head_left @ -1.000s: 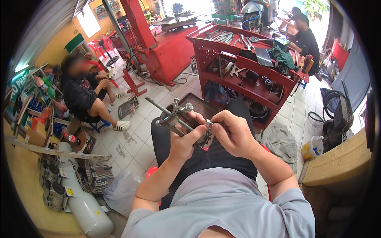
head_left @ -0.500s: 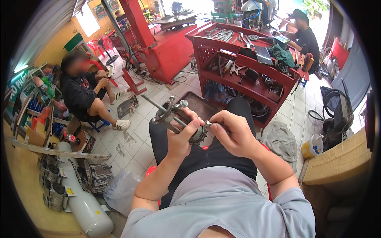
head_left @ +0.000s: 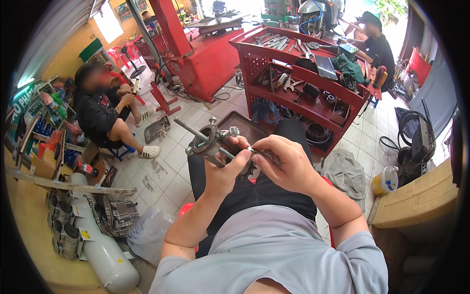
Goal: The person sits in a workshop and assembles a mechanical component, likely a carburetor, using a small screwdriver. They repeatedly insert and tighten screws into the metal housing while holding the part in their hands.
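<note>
Just in front of the red tool cart (head_left: 252, 58), fingers of the left hand (head_left: 221, 175) clamp a metal assembly (head_left: 209, 139), likely best held steady, while the right hand (head_left: 289, 162) pinches a small bright piece (head_left: 250, 149).

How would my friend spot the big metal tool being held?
Find the red tool cart. Below and left of it, the metal tool sits in the wearer's left grip. Unlike the wrenches on the cart, it has a long rod jutting from a round ring.
</note>
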{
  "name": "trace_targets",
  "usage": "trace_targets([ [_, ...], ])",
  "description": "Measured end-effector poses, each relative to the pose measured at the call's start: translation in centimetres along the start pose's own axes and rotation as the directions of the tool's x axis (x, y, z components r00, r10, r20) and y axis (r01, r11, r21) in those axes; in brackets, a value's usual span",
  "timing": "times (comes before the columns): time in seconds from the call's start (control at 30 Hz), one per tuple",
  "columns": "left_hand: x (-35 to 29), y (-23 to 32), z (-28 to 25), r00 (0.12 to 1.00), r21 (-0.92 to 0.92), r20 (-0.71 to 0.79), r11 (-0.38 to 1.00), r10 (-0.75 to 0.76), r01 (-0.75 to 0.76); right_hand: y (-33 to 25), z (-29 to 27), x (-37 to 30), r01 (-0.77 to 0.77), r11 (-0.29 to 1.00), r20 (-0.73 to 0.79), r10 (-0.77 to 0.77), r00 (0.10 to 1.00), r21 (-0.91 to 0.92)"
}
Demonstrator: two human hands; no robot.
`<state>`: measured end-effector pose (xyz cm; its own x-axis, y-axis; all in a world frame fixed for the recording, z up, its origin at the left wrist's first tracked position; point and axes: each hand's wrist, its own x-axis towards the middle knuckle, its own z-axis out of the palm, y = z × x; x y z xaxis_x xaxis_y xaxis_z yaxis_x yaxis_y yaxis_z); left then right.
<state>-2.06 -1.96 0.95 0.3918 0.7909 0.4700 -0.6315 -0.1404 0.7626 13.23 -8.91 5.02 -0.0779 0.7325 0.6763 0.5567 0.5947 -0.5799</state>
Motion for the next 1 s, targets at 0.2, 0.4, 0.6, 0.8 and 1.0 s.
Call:
trace_targets([
  [0.2,0.4,0.0,-0.5,1.000,-0.065,-0.023,0.998,0.013,-0.015,0.3,-1.1,0.0,-0.105,0.992,0.156,0.115,0.981,-0.071],
  [0.4,0.0,-0.2,-0.6,0.999,-0.018,-0.020,0.999,0.029,-0.029,0.5,-0.6,-0.4,-0.036,0.992,0.224,0.062,0.972,-0.121],
  [0.6,0.1,-0.3,-0.7,0.996,0.061,0.041,0.995,0.076,-0.078,0.6,-0.5,-0.5,-0.015,0.991,0.222,0.044,0.974,-0.130],
  [0.8,0.4,-0.4,-0.7,0.998,0.070,0.038,0.996,0.047,-0.049,-0.4,-1.0,-0.8,-0.119,0.990,0.208,0.100,0.973,0.082],
  [1.0,0.5,-0.7,-0.4,1.000,-0.099,0.004,0.995,-0.026,0.026,-1.4,-1.8,-1.0,-0.179,0.975,0.179,0.155,0.972,0.132],
])
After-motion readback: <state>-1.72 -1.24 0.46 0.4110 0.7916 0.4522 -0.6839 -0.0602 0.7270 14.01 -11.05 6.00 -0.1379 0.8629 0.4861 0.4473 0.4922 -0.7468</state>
